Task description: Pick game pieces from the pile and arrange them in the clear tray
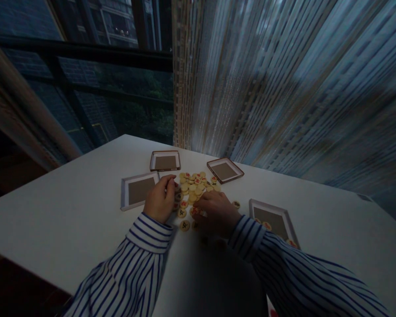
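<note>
A heap of round, cream-coloured Chinese chess pieces [192,187] with red or black characters lies on the white table. My left hand [160,199] is at the heap's left side, fingers curled in and thumb close to the index finger; anything in them is hidden. Over the near right of the heap, my right hand [218,212] is bent palm down, its fingertips among the pieces and partly hidden. Just left of its fingers sits a red-marked piece [194,211]. Closer to me, a black-marked piece [184,226] lies flat.
A pale shallow box [122,193] stands behind my left hand. Two brown-rimmed box parts [165,169] [229,178] lie at the back. Another pale box [292,222] on the right holds a few pieces. A string curtain [251,79] and window railing [102,57] border the table [66,207].
</note>
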`<state>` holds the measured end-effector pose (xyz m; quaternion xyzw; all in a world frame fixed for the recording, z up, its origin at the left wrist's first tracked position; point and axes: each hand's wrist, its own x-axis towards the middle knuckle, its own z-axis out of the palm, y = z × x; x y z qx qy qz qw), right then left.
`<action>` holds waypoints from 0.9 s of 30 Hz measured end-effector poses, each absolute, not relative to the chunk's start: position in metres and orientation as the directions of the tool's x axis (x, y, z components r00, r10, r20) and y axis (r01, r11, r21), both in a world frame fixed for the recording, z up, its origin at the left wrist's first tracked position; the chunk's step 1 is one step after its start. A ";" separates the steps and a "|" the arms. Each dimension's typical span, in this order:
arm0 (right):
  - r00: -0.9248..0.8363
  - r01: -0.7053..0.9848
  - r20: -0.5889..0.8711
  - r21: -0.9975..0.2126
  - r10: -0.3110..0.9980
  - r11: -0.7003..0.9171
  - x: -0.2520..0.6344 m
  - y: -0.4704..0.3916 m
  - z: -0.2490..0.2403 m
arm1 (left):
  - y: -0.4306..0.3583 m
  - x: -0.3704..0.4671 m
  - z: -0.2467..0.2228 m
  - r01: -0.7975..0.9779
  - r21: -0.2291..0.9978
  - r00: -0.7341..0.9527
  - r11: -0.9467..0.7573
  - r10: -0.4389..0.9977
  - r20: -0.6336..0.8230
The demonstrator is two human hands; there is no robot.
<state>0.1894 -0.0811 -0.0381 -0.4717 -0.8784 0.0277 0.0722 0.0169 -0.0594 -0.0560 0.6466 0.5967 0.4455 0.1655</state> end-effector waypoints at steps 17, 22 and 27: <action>-0.534 0.843 -0.038 -0.103 0.845 0.528 0.181 -0.074 -0.040 | -0.052 0.020 -0.058 0.655 0.711 -0.111 -0.258 0.897 0.428; -0.528 0.848 -0.074 -0.106 0.846 0.520 0.180 -0.072 -0.040 | -0.046 0.016 -0.063 0.689 0.670 -0.095 -0.279 0.881 0.464; -0.517 0.853 -0.085 -0.132 0.852 0.504 0.183 -0.069 -0.032 | -0.046 0.016 -0.068 0.690 0.661 -0.088 -0.295 0.872 0.481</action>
